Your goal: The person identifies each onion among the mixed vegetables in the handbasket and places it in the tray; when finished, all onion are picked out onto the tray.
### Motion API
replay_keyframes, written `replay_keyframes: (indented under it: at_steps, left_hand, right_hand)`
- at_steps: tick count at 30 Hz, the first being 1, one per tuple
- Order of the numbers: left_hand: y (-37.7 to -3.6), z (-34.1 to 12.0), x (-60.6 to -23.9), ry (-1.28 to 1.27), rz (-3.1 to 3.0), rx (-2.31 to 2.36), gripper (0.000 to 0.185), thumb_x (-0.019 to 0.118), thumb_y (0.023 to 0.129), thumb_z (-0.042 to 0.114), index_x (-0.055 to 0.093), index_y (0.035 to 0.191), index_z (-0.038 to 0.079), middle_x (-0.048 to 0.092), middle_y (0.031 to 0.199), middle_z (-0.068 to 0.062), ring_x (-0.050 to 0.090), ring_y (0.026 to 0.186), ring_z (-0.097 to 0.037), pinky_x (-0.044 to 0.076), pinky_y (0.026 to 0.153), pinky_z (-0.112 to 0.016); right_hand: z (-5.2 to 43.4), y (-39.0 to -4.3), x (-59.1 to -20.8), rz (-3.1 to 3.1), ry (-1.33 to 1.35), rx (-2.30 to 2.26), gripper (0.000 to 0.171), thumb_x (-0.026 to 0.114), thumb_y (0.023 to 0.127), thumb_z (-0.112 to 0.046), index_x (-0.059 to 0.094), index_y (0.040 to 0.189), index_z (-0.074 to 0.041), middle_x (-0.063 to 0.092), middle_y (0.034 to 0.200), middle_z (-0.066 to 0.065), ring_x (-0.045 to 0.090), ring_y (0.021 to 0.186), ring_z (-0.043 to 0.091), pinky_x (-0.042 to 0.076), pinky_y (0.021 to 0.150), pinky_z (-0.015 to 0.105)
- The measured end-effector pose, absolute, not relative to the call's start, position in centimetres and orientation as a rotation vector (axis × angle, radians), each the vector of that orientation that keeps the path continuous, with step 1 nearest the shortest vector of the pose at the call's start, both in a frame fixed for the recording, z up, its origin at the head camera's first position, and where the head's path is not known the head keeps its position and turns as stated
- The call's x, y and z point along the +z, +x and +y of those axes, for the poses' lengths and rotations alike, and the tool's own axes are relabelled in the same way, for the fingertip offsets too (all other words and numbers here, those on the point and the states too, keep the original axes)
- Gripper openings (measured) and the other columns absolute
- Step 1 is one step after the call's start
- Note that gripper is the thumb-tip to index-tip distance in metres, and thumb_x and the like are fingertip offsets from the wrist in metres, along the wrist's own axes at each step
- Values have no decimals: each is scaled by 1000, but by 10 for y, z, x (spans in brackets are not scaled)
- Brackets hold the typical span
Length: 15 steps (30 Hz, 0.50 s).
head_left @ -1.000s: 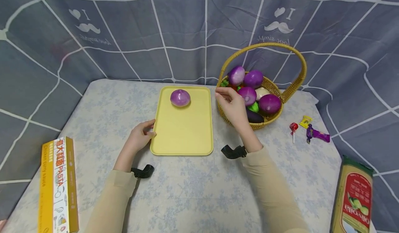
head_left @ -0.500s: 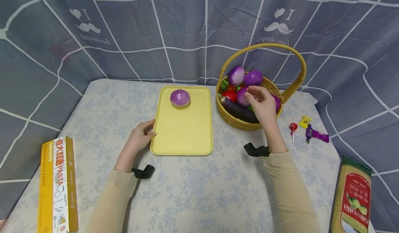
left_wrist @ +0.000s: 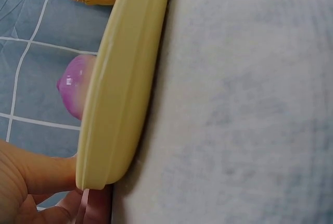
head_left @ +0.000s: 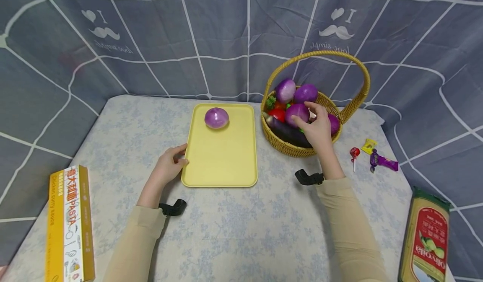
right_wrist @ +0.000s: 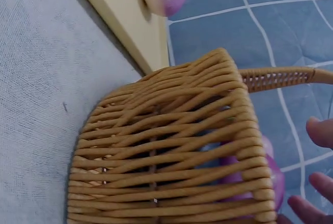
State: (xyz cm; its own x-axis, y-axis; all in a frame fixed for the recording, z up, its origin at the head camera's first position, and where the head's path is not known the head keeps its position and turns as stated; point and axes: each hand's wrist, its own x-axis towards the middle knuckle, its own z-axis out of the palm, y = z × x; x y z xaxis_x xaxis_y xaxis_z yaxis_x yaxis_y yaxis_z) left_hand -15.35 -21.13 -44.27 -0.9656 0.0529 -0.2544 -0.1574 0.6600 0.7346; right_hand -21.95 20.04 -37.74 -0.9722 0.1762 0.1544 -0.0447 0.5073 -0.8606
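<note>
In the head view, my left hand (head_left: 168, 163) holds the left edge of a yellow tray (head_left: 222, 160), its thumb at the rim. The left wrist view shows thumb and fingers at the corner of this tray (left_wrist: 117, 99). A purple onion (head_left: 216, 118) lies near the tray's back. My right hand (head_left: 318, 127) reaches over a wicker basket (head_left: 288, 148), thumb and fingers spread about another purple onion (head_left: 296, 113). In the right wrist view the fingertips (right_wrist: 303, 208) are close to an onion (right_wrist: 277, 182), partly hidden behind the basket's weave.
The basket also carries an eggplant (head_left: 284, 132), a tomato (head_left: 277, 114), broccoli (head_left: 271, 102) and more onions (head_left: 285, 90). Right of it lie a lollipop (head_left: 354, 153) and wrapped sweets (head_left: 384, 162). A pasta box (head_left: 69, 225) stands left, an Olivoilà packet (head_left: 426, 236) right.
My right hand has moved right from the basket's left rim to over its middle, then slightly left and down around an onion. The left hand stays at the tray.
</note>
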Motion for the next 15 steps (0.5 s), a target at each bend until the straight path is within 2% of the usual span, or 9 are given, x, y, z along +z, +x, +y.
replay_keyframes:
  at_steps: [7, 15]
  left_hand:
    - [-154, -211, -444, -96, 2626, 1198, 59, 56, 100, 9, 34, 154, 7, 47, 138, -22, 46, 88, -25, 39, 71, -34]
    - [-155, -210, -443, -107, 2622, 1206, 58, 56, 99, 8, 34, 154, 6, 46, 139, -23, 46, 89, -25, 39, 72, -33]
  right_hand:
    - [199, -228, -386, -2588, -179, 1398, 71, 78, 85, -26, 44, 144, -3, 41, 146, 20, 43, 133, 35, 39, 111, 47]
    - [199, -235, -391, -2732, -228, 1302, 81, 74, 88, -30, 32, 153, -7, 36, 154, 19, 35, 142, 37, 28, 117, 54]
